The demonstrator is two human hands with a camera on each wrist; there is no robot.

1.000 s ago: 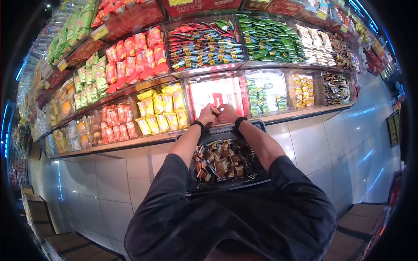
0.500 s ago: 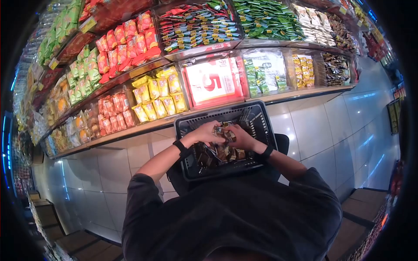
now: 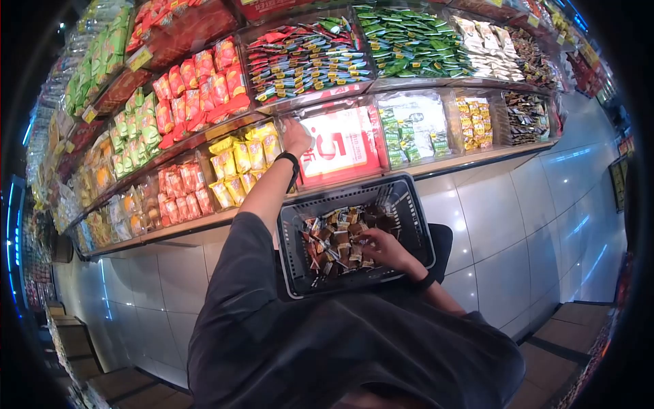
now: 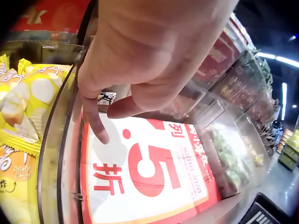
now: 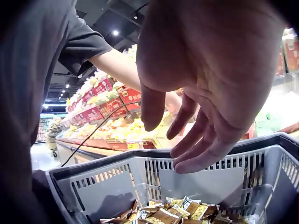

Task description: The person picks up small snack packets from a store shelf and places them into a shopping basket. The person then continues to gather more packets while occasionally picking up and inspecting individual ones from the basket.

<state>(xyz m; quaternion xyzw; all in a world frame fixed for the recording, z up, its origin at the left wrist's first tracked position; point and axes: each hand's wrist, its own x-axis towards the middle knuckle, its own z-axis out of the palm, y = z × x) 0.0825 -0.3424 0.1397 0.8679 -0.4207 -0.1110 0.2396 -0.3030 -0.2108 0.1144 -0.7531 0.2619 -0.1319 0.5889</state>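
My left hand reaches into the back left corner of a clear display bin, over a red and white discount sign. In the left wrist view its fingers point down, and a small dark-and-white packet shows between two of them, partly hidden. My right hand hovers above the black shopping basket, fingers loosely bent with nothing between them. Many small brown wrapped snacks lie heaped in the basket.
Yellow chip bags fill the bin left of the sign, and green-and-white packets the one to its right. Red, green and white packets stand in the row behind. A wooden shelf edge runs along the front.
Both hands came back together from the sign bin to the basket with brown packets. Then they parted: the left returned to the bin, the right stayed over the basket.
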